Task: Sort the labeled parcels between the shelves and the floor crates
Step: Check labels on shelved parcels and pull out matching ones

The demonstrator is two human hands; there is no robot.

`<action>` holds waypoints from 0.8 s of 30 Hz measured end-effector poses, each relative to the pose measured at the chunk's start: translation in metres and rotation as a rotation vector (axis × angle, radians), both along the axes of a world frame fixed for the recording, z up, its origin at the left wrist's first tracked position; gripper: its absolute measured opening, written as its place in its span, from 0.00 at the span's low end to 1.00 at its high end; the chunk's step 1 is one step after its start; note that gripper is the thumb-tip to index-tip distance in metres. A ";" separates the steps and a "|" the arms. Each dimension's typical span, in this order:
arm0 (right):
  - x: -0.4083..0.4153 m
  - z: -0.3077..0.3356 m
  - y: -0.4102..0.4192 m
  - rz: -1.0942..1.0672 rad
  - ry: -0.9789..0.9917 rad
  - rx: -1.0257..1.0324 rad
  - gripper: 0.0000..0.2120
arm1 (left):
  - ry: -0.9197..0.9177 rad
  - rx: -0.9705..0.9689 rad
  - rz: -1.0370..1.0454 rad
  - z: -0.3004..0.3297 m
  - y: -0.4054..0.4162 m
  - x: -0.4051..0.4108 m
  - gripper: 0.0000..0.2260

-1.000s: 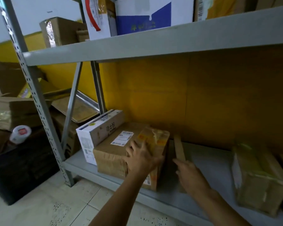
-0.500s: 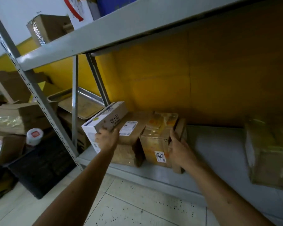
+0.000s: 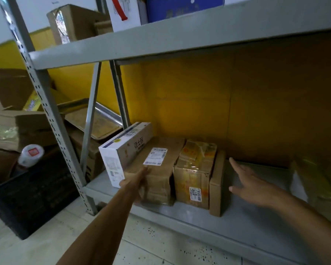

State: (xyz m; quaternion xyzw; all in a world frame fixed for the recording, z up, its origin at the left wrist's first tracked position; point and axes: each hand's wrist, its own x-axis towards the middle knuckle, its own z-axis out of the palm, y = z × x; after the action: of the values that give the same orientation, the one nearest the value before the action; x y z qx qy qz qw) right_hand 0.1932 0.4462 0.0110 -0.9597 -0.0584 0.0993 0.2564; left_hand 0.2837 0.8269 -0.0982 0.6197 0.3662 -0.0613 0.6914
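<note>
On the bottom grey shelf [image 3: 227,224] stand, from left to right, a white box [image 3: 122,150], a brown labeled parcel [image 3: 161,169], a yellow-taped parcel [image 3: 195,175] and a thin brown carton [image 3: 217,184] on edge. My left hand [image 3: 139,178] reaches to the front of the brown labeled parcel and touches it, fingers extended. Just right of the thin carton, my right hand [image 3: 250,184] hovers open above the shelf with spread fingers and holds nothing. Further right on the shelf sits another taped parcel [image 3: 319,190].
A black floor crate [image 3: 31,199] stands left of the shelf upright [image 3: 52,119], with a white-lidded jar [image 3: 30,154] at its back edge. Cardboard boxes [image 3: 17,127] and a metal tray [image 3: 92,121] pile up behind. The upper shelf [image 3: 180,37] carries several boxes.
My right hand has let go of the yellow-taped parcel and moved right, open. My left hand shifted from the white box's end to the brown parcel's front. The view tilted up a little.
</note>
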 end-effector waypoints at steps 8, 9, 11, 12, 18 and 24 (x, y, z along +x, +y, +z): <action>-0.013 0.032 0.031 -0.007 -0.086 0.086 0.40 | -0.105 0.006 0.199 0.080 -0.041 -0.055 0.37; -0.014 0.036 0.035 -0.001 -0.103 0.120 0.39 | -0.127 0.030 0.198 0.093 -0.042 -0.058 0.35; -0.015 0.043 0.045 0.001 -0.132 0.188 0.37 | -0.181 0.063 0.203 0.117 -0.033 -0.059 0.35; -0.015 0.047 0.051 -0.006 -0.139 0.220 0.36 | -0.212 0.062 0.192 0.132 -0.029 -0.062 0.35; -0.008 0.103 0.086 -0.083 0.041 0.855 0.35 | -0.398 -0.011 -0.092 0.211 -0.023 -0.076 0.35; -0.013 0.103 0.070 -0.125 0.134 1.066 0.44 | -0.376 0.195 -0.575 0.237 -0.069 -0.105 0.38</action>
State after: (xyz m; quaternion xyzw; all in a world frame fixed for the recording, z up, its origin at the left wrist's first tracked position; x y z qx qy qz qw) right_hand 0.1799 0.5163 0.1142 -0.6897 -0.0268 0.1016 0.7164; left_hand 0.1791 0.7578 0.1390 0.7609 0.0473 -0.1032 0.6389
